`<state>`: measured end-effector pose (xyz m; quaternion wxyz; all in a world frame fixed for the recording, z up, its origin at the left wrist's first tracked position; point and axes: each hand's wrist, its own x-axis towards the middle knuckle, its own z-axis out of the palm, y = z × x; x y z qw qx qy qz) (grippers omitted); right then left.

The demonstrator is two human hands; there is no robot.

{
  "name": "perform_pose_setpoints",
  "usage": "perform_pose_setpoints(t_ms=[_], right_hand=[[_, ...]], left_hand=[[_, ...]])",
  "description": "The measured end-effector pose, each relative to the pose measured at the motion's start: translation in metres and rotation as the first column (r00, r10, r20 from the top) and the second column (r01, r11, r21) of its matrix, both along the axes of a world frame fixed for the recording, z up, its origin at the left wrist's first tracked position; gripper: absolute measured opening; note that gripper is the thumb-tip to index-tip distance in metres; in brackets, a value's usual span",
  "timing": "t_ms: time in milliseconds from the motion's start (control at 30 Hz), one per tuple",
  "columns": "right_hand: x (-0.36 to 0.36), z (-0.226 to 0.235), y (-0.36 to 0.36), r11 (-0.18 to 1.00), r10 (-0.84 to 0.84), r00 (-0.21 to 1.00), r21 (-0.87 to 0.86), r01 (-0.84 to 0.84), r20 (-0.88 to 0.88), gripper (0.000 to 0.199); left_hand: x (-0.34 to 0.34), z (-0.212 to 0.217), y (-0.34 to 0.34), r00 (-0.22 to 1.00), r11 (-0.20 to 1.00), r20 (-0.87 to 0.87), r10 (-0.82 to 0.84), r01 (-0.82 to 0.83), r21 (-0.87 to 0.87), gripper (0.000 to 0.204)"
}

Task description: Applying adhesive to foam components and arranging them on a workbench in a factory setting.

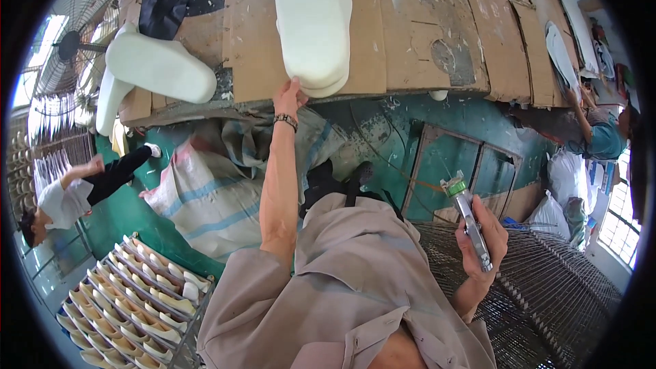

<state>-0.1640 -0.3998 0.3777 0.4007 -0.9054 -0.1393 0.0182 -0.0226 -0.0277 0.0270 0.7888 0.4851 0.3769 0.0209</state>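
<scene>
In the head view, the left hand (290,94) reaches out with fingers touching the near end of the stack of smooth cream foam soles (313,20), which lies on the cardboard-covered table (424,34). Below the table, the right hand (486,240) is closed around a metal spray gun (470,219). A wire rack (137,301) holds pale soles.

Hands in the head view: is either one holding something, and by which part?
The right hand grips a metal spray gun around its body, green-capped end up. The left hand holds nothing; its fingers touch the near end of a white foam stack.
</scene>
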Motion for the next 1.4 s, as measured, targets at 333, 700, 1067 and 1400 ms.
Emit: perform_pose_setpoints(t_ms=[333,700,1067,1400], right_hand=[[0.035,0.002,0.037,0.992,-0.085,0.980,0.102,0.068,0.178,0.048],[0.042,0.004,0.048,0.994,-0.066,0.997,0.088,0.062,0.043,0.050],[0.053,-0.015,0.080,0.999,0.023,0.999,0.036,-0.022,-0.048,0.054],[0.052,-0.010,0.099,0.999,-0.012,0.999,0.044,0.014,-0.052,0.053]], left_hand=[[0.019,-0.010,0.000,0.991,0.993,-0.133,-0.007,0.023,0.118,0.036],[0.023,0.005,0.021,0.993,1.000,-0.115,0.009,-0.006,0.027,0.028],[0.086,0.108,0.033,0.994,0.963,0.047,0.094,-0.079,-0.258,0.044],[0.108,0.132,0.037,0.998,0.975,0.024,-0.060,0.063,-0.213,0.034]])
